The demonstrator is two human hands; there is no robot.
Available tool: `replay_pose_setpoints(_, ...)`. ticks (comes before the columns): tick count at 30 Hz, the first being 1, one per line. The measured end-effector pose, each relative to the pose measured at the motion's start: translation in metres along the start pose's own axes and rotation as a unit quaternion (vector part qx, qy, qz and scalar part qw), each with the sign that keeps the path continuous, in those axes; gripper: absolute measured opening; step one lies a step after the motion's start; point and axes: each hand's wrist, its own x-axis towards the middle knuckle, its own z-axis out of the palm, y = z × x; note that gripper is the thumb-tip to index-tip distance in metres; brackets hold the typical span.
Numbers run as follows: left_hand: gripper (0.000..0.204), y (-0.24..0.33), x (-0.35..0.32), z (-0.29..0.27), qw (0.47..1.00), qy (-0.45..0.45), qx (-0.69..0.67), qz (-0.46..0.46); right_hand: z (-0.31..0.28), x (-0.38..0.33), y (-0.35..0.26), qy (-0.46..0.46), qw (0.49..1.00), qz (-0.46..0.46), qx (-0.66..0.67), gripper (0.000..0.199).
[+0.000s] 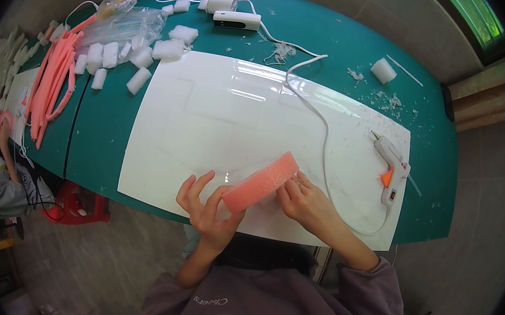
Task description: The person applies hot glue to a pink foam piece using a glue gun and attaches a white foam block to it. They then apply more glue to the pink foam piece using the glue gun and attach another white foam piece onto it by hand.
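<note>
Over the near part of a glossy white board (189, 121), I hold a thick pink foam band (260, 182) with its broad face slanting up to the right. At its lower left end, my left hand (209, 214) pinches it between thumb and forefinger, the other fingers spread away. My right hand (306, 204) grips the upper right end with bent fingers, and its fingertips are partly hidden behind the foam. A white glue gun (390, 168) with an orange trigger lies on the board's right side.
A white cord (324, 119) loops across the board. White foam chunks (142, 57), pink foam strips (53, 80) and plastic bags (128, 24) lie on the green table (314, 21) at far left. A white foam cylinder (383, 70) is at far right. Another person (0, 185) works at left.
</note>
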Motion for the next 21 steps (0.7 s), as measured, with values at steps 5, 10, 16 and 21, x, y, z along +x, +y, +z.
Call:
replay_pose_setpoints(5,0.030,-0.0006,0.0003,-0.0004,1.000,-0.001,-0.006,0.002,0.0027,0.0009,0.0038,-0.012,0.999,-0.038,-0.017,0.005)
replay_pose_setpoints(10,0.030,-0.0010,-0.0005,0.0002,1.000,0.001,-0.002,-0.002,-0.0002,0.0013,0.0079,-0.017,0.997,-0.071,-0.026,0.007)
replay_pose_setpoints(16,0.031,-0.0018,-0.0008,0.0007,1.000,0.005,-0.003,0.005,0.0014,0.0001,0.0076,-0.008,0.997,-0.069,-0.029,0.007)
replay_pose_setpoints(21,0.032,-0.0016,-0.0007,0.0004,1.000,0.000,-0.007,0.002,-0.0024,-0.0015,0.0074,-0.007,0.998,-0.052,-0.018,0.010)
